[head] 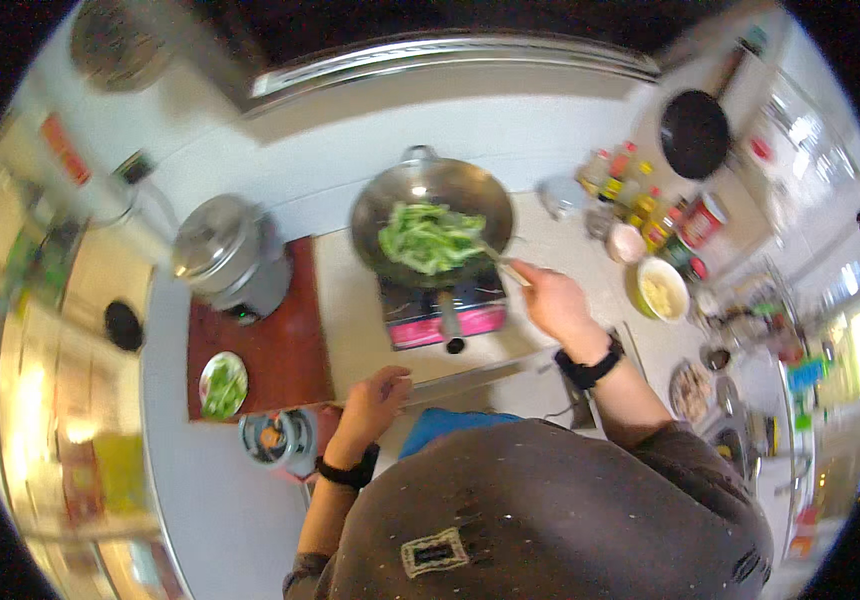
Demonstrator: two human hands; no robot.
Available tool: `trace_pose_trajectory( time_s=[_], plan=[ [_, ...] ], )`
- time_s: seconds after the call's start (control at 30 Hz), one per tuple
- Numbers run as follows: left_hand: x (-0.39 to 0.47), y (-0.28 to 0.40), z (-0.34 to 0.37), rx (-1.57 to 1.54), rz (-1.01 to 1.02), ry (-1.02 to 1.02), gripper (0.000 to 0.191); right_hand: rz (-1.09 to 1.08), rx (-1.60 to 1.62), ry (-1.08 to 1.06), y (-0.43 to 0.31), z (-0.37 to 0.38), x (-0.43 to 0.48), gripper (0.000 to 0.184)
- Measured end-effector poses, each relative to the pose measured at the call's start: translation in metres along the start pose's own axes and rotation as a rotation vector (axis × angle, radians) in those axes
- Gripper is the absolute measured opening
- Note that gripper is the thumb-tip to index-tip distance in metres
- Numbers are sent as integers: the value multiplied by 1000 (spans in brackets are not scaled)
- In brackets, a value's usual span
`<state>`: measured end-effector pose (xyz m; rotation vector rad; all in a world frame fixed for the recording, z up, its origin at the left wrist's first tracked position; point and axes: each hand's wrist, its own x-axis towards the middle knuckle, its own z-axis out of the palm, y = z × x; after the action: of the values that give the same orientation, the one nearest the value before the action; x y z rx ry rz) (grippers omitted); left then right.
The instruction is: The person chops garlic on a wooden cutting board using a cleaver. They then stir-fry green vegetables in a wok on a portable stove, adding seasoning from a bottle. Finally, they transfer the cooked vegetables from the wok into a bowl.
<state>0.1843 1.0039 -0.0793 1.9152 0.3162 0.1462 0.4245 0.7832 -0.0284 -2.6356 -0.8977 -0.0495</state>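
Observation:
My right hand [556,301] grips the handle of a spatula or similar utensil [514,273], which reaches into a metal wok [486,187]. Its far end is lost among the chopped green leafy vegetables [430,236] in the wok. The wok sits on a cooker with a pink front [415,335], its long handle [449,319] pointing towards me. Loosely curled near the counter's front edge, my left hand [379,397] has nothing visible in it and is apart from the wok. Blur hides its finger detail.
To the left, a grey electric cooker [231,255] and a plate of greens [223,384] stand on a red-brown board [302,330]. A gas cylinder [278,439] is below. Rightward are several seasoning bottles [636,191], a bowl of pale chopped food [659,289] and a meat-like plateful [691,390].

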Motion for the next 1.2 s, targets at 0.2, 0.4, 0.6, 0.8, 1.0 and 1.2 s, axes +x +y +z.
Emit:
trace_pose_trajectory(
  time_s=[0.2,0.4,0.6,0.8,1.0,1.2],
  plan=[
    [12,-4,7,-5,-57,-104,25,10,-78,-82,-13,-1,-20,47],
    [20,-12,7,-63,-132,-187,25,22,139,123,-13,-4,-49,38],
    [26,-26,10,-10,-90,-336,26,147,434,93,-10,4,-70,43],
    [27,-53,22,2,-135,-464,26,106,505,501,28,24,-109,42],
    [17,-54,47,119,-157,-464,30,455,221,388,108,49,-142,41],
    [15,-20,79,214,-272,-371,29,445,123,270,201,99,-139,35]
  ],
)
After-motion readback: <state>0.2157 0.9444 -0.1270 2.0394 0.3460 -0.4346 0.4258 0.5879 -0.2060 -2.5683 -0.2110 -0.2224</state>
